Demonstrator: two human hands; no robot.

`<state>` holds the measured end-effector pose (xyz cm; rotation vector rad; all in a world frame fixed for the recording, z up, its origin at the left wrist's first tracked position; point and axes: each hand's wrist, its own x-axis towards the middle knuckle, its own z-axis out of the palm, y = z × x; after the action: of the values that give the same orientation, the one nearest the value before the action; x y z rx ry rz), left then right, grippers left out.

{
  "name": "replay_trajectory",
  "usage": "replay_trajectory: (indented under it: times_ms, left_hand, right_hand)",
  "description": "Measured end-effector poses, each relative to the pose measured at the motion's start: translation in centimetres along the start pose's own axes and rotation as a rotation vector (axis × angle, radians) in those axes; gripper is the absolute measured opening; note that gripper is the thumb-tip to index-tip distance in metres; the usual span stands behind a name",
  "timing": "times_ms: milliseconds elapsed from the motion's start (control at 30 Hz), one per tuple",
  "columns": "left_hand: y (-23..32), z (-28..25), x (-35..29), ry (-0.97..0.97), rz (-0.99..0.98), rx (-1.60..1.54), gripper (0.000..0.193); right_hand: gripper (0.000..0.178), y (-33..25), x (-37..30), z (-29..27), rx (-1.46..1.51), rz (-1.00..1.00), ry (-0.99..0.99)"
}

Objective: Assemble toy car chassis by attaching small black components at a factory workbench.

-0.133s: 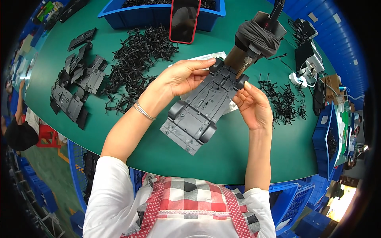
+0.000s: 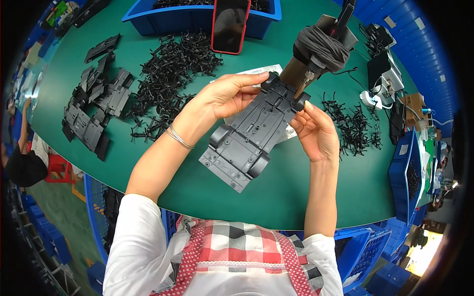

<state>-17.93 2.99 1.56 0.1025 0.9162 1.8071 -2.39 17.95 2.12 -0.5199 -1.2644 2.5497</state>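
Work was under way, and there we had it: the dark-grey rectangular plastic plate with four rounded housings (image 2: 252, 130), held at a slant above the smooth green surface (image 2: 197, 202). Left hand (image 2: 234, 93), and we saw fingers pinching the far left corner, thumb laid along the top. Right hand (image 2: 316, 130), thumb and bent fingers gripping by the far right housing. Just beside that housing stood the slim metal tip (image 2: 302, 84) of a grey cloth-wrapped tool (image 2: 321, 49); whether it touched, we couldn't tell.

How far along? All four housings were in place, so we judged this plate mid-work, though we couldn't read which of its holes were filled. And plenty was left loose: a jumbled stack of dark-grey flat plastic panels (image 2: 84, 126) at left, a big heap of spindly black plastic parts (image 2: 165, 84) next to it, a smaller heap of similar black pieces (image 2: 353, 123) at right.

Beyond, we spotted a deep blue plastic bin (image 2: 163, 24), a red-framed black phone (image 2: 229, 24) upright before it. Out in the room, we had blue plastic crates (image 2: 365, 256) under the edge, a blue ribbed wall (image 2: 422, 39), and, far left, a person (image 2: 27, 170) near a red plastic stool (image 2: 59, 170).
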Motion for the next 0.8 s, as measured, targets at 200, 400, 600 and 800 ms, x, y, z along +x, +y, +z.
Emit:
replay_trajectory:
  times_ms: [200,400,600,800]
  left_hand:
    - [0.3,-0.2,0.1,-0.025,-0.032,-0.034,0.026]
    - [0.3,-0.4,0.3,-0.021,-0.056,-0.034,0.024]
    - [0.4,-0.5,0.7,-0.027,-0.079,-0.003,0.025]
    - [0.3,-0.9,1.2,-0.039,-0.132,-0.011,0.028]
  right_hand:
    - [0.022,0.1,0.1,-0.1,0.01,-0.007,0.018]
    - [0.024,0.2,0.0,0.2,0.012,-0.005,0.04]
    - [0.024,0.2,-0.2,0.7,0.015,-0.009,0.087]
    - [0.023,0.4,-0.2,1.1,0.013,-0.031,0.118]
